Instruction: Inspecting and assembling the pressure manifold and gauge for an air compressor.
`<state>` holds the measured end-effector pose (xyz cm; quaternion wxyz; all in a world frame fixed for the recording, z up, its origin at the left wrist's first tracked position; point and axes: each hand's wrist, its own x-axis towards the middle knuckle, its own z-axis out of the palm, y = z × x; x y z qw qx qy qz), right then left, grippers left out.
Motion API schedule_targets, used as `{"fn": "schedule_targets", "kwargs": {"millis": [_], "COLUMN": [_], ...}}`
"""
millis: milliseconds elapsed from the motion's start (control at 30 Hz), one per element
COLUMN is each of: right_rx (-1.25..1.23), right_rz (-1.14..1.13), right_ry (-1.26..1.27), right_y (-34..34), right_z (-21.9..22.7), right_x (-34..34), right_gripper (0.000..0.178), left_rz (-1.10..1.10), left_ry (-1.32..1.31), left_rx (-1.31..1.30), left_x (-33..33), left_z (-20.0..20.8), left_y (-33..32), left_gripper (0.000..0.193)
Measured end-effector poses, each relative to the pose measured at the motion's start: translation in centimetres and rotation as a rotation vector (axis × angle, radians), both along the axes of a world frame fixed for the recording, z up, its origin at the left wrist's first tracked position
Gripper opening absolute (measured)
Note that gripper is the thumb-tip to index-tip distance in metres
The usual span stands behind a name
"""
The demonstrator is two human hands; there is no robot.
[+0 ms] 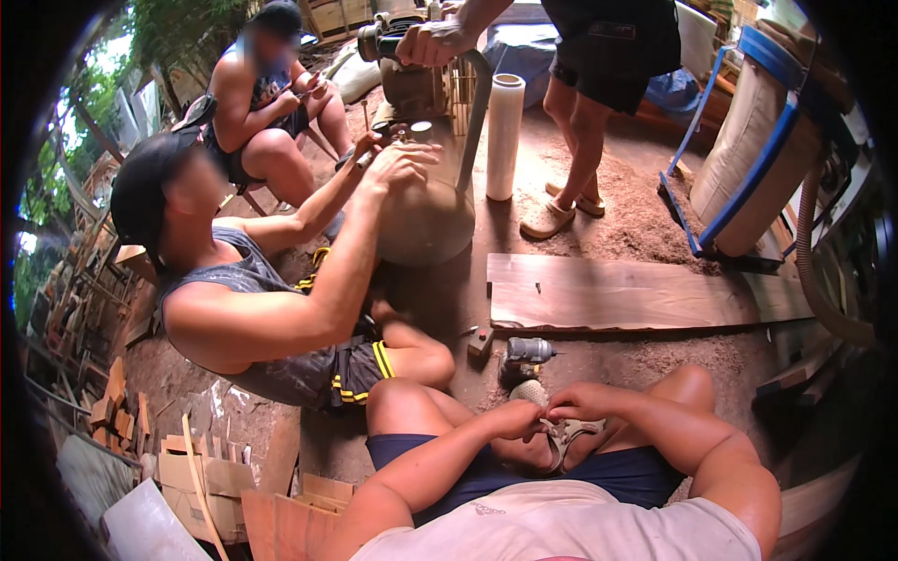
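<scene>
I sit on the ground with my legs folded. My left hand (517, 419) and my right hand (577, 402) meet above my feet. Their fingers are curled and pinched close together, and anything between them is hidden or too small to name. A clog-like shoe (567, 438) is on my foot just below the hands. A cordless drill (529, 352) stands just beyond my hands, its chuck toward the right. Left of it sits a small dark block (481, 342), perhaps a battery.
A long wooden plank (636, 292) lies beyond the drill. At left, a seated co-worker (271, 309) reaches toward a compressor tank (426, 220); a standing person (608, 56) holds its top. A roll of clear film (505, 136) stands nearby. A dust collector (758, 150) is at right.
</scene>
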<state>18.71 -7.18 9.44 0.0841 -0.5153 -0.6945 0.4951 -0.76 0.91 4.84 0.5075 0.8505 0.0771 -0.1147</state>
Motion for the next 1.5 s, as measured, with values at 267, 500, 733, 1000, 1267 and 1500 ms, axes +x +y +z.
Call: {"fn": "schedule_targets", "kwargs": {"millis": [267,500,733,1000,1267,1500], "right_rx": [0.010,0.000,0.029,0.018,0.012,0.002], "right_rz": [0.017,0.035,0.016,0.017,0.037,0.077], "right_ry": [-0.033,-0.101,-0.071,-0.020,-0.071,-0.083], "right_y": [-0.1,-0.2,-0.2,0.0,0.0,0.2], "right_z": [-0.8,0.2,-0.5,-0.5,-0.1,0.0], "right_x": [0.5,0.0,0.2,0.2,0.2,0.2], "right_gripper": [0.022,0.022,0.021,0.019,0.020,0.019], "left_rz": [-0.032,-0.022,-0.026,-0.024,-0.032,-0.014], "left_ry": [0.023,0.023,-0.016,0.014,0.025,0.020], "left_rx": [-0.003,-0.041,-0.032,-0.007,-0.003,-0.062], "left_x": [0.3,0.1,0.0,0.0,0.2,0.1], "left_z": [-0.1,-0.6,-0.1,-0.3,-0.6,-0.5], "left_y": [0.0,-0.2,-0.1,-0.1,-0.1,-0.1], "left_gripper": [0.026,0.026,0.023,0.020,0.028,0.027]}}
